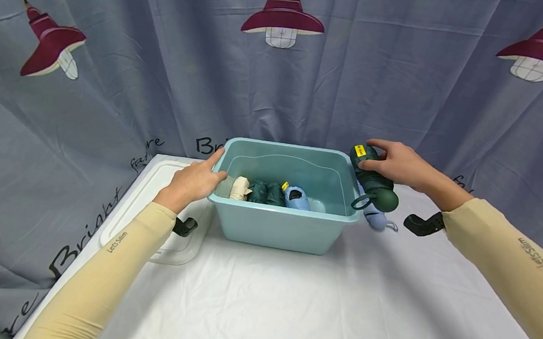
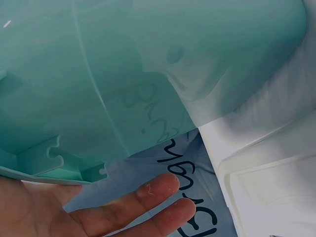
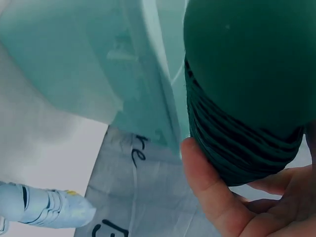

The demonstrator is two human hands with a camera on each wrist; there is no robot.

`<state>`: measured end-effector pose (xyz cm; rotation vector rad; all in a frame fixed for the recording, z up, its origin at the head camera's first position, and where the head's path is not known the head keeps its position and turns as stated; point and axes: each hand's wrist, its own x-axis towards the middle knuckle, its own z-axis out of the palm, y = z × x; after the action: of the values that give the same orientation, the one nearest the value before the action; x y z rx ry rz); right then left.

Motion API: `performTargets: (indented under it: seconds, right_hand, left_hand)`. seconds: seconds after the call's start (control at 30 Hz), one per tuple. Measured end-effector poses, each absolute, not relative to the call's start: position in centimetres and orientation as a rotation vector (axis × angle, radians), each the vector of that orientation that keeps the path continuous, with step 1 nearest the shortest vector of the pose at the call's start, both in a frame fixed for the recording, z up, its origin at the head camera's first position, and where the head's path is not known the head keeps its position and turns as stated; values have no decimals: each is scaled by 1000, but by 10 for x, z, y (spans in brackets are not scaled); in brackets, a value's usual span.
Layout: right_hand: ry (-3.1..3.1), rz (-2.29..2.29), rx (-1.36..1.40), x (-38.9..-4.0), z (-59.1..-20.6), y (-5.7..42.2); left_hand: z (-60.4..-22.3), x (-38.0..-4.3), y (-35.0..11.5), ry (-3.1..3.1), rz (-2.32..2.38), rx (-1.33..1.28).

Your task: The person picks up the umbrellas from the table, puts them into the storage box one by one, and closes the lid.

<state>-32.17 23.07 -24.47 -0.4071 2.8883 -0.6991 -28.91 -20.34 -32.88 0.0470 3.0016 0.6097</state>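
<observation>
My right hand grips a dark green folding umbrella with a rounded handle, a loop and a yellow tag, just above the right rim of a teal plastic bin. The right wrist view shows fingers around the umbrella's pleated fabric. My left hand rests at the bin's left rim, its fingers extended along the outside. Inside the bin lie a cream rolled umbrella, dark green ones and a light blue one, in a row.
A light blue folding umbrella lies on the white table right of the bin, partly hidden by the green one. The translucent lid lies to the left, under my left forearm. A grey curtain hangs behind.
</observation>
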Motion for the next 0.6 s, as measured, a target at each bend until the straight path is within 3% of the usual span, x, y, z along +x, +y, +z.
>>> performTargets:
  seconds: [0.6]
  right_hand:
    - [2842,-581,-481,-333,-245,181]
  left_hand:
    - [-328,-288,-204,3003,618,51]
